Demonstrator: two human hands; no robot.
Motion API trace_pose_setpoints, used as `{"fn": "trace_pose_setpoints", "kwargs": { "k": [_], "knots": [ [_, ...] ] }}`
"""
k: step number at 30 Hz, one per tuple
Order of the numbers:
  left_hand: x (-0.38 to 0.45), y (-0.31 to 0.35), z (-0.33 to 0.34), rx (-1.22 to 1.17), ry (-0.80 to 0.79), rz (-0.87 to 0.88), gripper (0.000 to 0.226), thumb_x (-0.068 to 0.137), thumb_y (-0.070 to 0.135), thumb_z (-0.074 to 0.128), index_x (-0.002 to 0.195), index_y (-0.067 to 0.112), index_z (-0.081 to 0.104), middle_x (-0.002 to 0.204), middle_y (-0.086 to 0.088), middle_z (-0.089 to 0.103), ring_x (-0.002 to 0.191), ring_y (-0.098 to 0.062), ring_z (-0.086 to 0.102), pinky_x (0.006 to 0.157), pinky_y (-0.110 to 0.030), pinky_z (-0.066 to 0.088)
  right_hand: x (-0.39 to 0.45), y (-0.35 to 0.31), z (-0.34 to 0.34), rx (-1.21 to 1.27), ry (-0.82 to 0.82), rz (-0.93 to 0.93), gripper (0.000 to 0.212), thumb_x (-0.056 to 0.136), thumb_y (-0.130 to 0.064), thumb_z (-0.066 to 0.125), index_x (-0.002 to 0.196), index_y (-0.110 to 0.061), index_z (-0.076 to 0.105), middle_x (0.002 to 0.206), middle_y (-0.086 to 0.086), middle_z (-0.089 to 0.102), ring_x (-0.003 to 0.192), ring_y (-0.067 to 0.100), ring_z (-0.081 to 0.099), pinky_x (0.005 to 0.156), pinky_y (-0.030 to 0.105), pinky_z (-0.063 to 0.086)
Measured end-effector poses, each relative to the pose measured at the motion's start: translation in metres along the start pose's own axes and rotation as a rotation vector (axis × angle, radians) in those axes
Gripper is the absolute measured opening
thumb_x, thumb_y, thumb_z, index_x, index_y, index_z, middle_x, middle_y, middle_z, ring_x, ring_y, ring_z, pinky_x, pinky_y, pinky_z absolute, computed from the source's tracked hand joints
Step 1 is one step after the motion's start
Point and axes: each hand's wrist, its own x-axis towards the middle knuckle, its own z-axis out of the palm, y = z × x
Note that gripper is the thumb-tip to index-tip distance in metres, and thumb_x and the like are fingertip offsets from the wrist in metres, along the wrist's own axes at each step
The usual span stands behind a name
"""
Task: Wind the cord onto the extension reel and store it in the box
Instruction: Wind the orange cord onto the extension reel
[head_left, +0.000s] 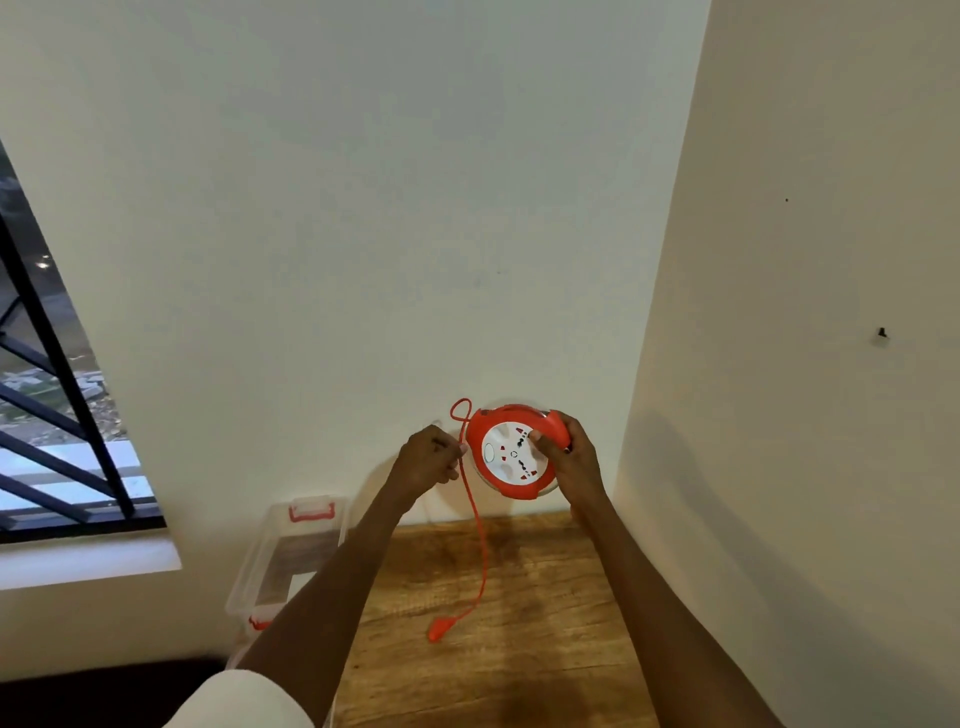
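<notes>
An orange and white extension reel is held up above the far edge of the wooden table, its socket face toward me. My right hand grips the reel's right rim, thumb on the white face. My left hand pinches the orange cord just left of the reel. Above that hand the cord makes a small loop. Below it the cord hangs to the table and ends in an orange plug. A clear plastic box with orange latches stands at the table's left edge, partly hidden by my left forearm.
White walls meet in a corner right behind the table. A window with black bars is on the left, above a white sill. The floor at lower left is dark.
</notes>
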Motion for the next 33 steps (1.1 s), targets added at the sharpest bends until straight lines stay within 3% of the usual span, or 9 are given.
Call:
{"fn": "trace_pose_setpoints", "kwargs": {
  "k": [3, 8, 10, 13, 18, 21, 25, 28, 33],
  "knots": [
    [-0.001, 0.003, -0.001, -0.022, 0.155, 0.053, 0.016, 0.097, 0.024, 0.062, 0.101, 0.009, 0.062, 0.098, -0.006, 0.070, 0.084, -0.021, 0.069, 0.074, -0.028, 0.053, 0.000, 0.002, 0.001, -0.039, -0.024, -0.035, 0.043, 0.089, -0.029, 0.072, 0.125, -0.036, 0.050, 0.115, -0.019, 0.059, 0.101, 0.012, 0.063, 0.064, 0.011, 0.053],
    [0.000, -0.003, -0.025, -0.281, 0.390, 0.032, 0.010, 0.100, 0.016, 0.055, 0.110, 0.017, 0.054, 0.084, -0.013, 0.069, 0.059, -0.024, 0.065, 0.053, -0.027, 0.053, 0.003, 0.011, -0.007, 0.028, 0.028, -0.037, 0.041, 0.087, -0.027, 0.075, 0.122, -0.038, 0.056, 0.117, -0.018, 0.064, 0.105, 0.013, 0.064, 0.069, 0.014, 0.055],
    [-0.003, -0.017, -0.032, -0.250, 0.344, 0.026, 0.016, 0.101, 0.010, 0.052, 0.112, 0.021, 0.057, 0.078, -0.014, 0.066, 0.054, -0.023, 0.060, 0.047, -0.026, 0.049, 0.004, 0.012, -0.012, 0.153, 0.113, 0.015, 0.036, 0.087, -0.031, 0.074, 0.118, -0.042, 0.059, 0.116, -0.015, 0.067, 0.106, 0.015, 0.065, 0.070, 0.019, 0.058],
    [-0.006, -0.036, -0.027, -0.167, 0.228, -0.028, 0.023, 0.100, 0.004, 0.048, 0.104, 0.019, 0.066, 0.078, -0.015, 0.065, 0.056, -0.020, 0.058, 0.047, -0.024, 0.047, 0.006, 0.009, -0.014, 0.310, 0.187, 0.085, 0.033, 0.088, -0.035, 0.073, 0.118, -0.043, 0.061, 0.120, -0.006, 0.068, 0.109, 0.023, 0.067, 0.084, 0.040, 0.061],
    [-0.010, -0.040, -0.005, 0.221, 0.096, -0.021, 0.028, 0.097, 0.002, 0.048, 0.106, 0.012, 0.073, 0.106, -0.009, 0.073, 0.086, -0.022, 0.067, 0.075, -0.025, 0.045, 0.005, -0.004, -0.002, 0.455, 0.137, 0.152, 0.041, 0.089, -0.034, 0.072, 0.128, -0.028, 0.060, 0.121, 0.003, 0.070, 0.108, 0.028, 0.068, 0.089, 0.052, 0.058],
    [-0.013, -0.033, 0.004, 0.152, 0.225, 0.064, 0.026, 0.099, 0.000, 0.048, 0.114, 0.009, 0.067, 0.114, -0.010, 0.071, 0.103, -0.025, 0.068, 0.085, -0.023, 0.047, 0.008, -0.011, 0.002, 0.484, 0.113, 0.167, 0.044, 0.089, -0.038, 0.071, 0.128, -0.023, 0.061, 0.119, 0.004, 0.071, 0.107, 0.029, 0.069, 0.087, 0.051, 0.059],
    [-0.009, -0.003, -0.001, -0.209, 0.298, 0.145, 0.024, 0.104, 0.013, 0.045, 0.122, 0.018, 0.060, 0.105, 0.002, 0.070, 0.095, -0.016, 0.067, 0.077, -0.022, 0.051, 0.016, -0.020, 0.003, 0.482, 0.103, 0.146, 0.046, 0.086, -0.038, 0.073, 0.128, -0.025, 0.061, 0.116, 0.000, 0.072, 0.104, 0.026, 0.070, 0.080, 0.044, 0.061],
    [-0.004, 0.008, 0.000, -0.083, 0.158, 0.175, 0.020, 0.104, 0.029, 0.048, 0.103, 0.023, 0.067, 0.092, 0.008, 0.072, 0.089, -0.011, 0.067, 0.082, -0.026, 0.054, 0.022, -0.022, 0.005, 0.485, 0.130, 0.143, 0.041, 0.088, -0.037, 0.072, 0.127, -0.027, 0.061, 0.116, 0.000, 0.072, 0.105, 0.027, 0.069, 0.083, 0.046, 0.061],
    [-0.012, -0.006, 0.008, -0.095, 0.115, 0.070, 0.037, 0.100, 0.041, 0.053, 0.075, 0.021, 0.071, 0.065, 0.003, 0.071, 0.055, -0.009, 0.066, 0.061, -0.024, 0.052, 0.027, -0.028, 0.009, 0.452, 0.222, 0.146, 0.043, 0.088, -0.036, 0.073, 0.127, -0.030, 0.056, 0.117, -0.001, 0.069, 0.104, 0.026, 0.069, 0.084, 0.043, 0.061]
  ]
}}
